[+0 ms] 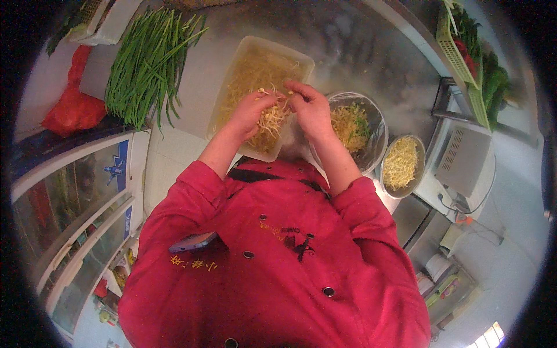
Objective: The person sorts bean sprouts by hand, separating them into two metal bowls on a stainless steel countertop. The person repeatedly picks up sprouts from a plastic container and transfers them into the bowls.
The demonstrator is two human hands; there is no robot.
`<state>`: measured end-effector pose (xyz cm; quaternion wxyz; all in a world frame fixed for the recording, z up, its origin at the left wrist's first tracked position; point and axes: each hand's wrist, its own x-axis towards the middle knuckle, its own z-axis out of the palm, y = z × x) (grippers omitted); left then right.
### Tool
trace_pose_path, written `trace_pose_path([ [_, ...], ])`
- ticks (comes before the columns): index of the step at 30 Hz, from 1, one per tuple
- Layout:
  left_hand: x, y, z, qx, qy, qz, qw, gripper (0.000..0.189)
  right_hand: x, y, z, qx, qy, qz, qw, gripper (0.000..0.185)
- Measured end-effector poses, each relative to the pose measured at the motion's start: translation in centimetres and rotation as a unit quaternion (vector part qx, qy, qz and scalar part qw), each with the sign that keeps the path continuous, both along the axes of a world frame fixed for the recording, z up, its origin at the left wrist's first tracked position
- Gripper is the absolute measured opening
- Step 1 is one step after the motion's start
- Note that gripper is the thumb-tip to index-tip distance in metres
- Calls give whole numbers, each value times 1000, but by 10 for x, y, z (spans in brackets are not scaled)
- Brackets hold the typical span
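Above a rectangular plastic tub (pixel 219 104) of water with bean sprouts in it, my left hand (pixel 252 114) holds a bunch of bean sprouts (pixel 272 119). Close beside it on the right is my right hand (pixel 310 106), its thumb and fingertips pinched together by the sprouts; a yellow sprout head shows at the fingertips. Right of the tub, partly behind my right forearm, stands a round bin (pixel 383 126) lined with clear plastic, with sprout scraps and green bits inside. A metal bowl (pixel 421 163) heaped with bean sprouts sits farther right.
A pile of long green garlic chives (pixel 145 65) lies left of the tub. Beyond it hangs a red mesh bag (pixel 74 112). A glass-fronted refrigerator (pixel 137 174) is at the left. At the right are a microwave-like appliance (pixel 463 158) and a green plastic basket (pixel 454 56) of vegetables.
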<state>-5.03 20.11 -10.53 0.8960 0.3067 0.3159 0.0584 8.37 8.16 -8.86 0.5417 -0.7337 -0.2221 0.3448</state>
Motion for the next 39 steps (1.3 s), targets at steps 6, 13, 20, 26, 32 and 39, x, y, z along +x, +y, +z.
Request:
trace_pose_path([
  [6, 0, 11, 11, 4, -1, -10, 1000, 25, 44, -53, 38, 24, 100, -126, 987, 26],
  [13, -18, 32, -26, 10, 46, 13, 999, 29, 157, -301, 25, 71, 59, -445, 891, 24],
  [20, -13, 37, -18, 10, 52, 1, 999, 31, 168, -400, 3, -57, 22, -472, 880, 25],
  [26, -28, 52, -26, 13, 33, -8, 999, 31, 174, -342, 53, -135, -135, -412, 891, 19],
  [32, -21, 39, -17, 28, 25, -53, 998, 31, 92, -214, 26, -265, -388, 2, 883, 26],
  [39, -18, 33, 8, 39, 4, -133, 990, 27, 28, -21, 35, -29, -227, 151, 962, 36],
])
